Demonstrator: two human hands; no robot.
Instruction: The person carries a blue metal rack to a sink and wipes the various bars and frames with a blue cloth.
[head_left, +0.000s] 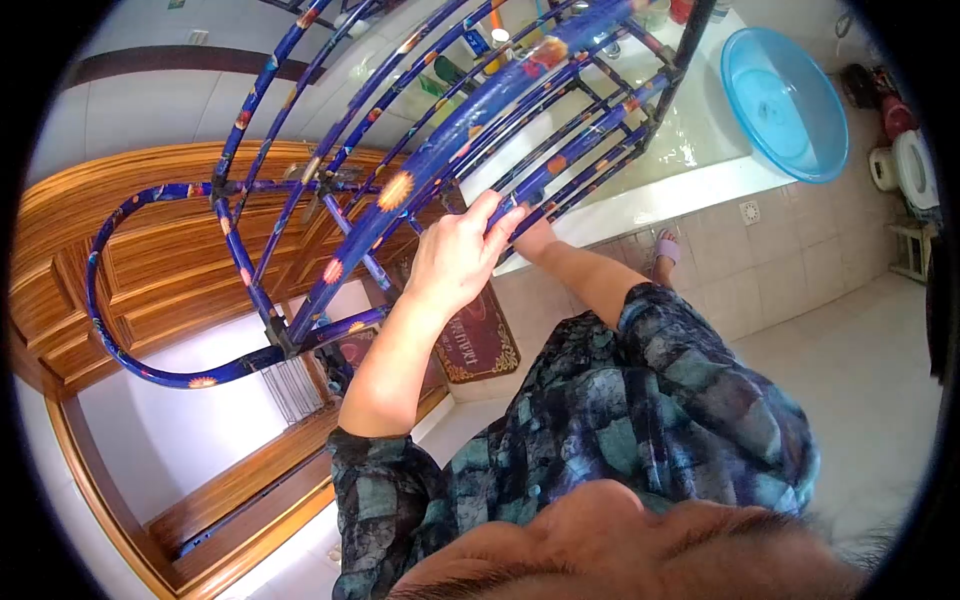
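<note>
A large rack of blue patterned tubes [440,165] is tilted across the upper left and middle, with a rounded loop at its left end. My left hand [455,255] is closed on one of its tubes near the middle, thumb and fingers bent round it. Just right of it, my right hand [533,238] is against the lower side of the rack. Its fingers are hidden behind the tubes and my left hand, so its grip cannot be made out.
Behind the rack, a white bathtub [700,185] holds water. A blue basin [785,105] rests by its right end. Wooden door panels [150,250] stand at left, and a dark red mat [475,335] lies below the rack. A small stand [910,250] is far right.
</note>
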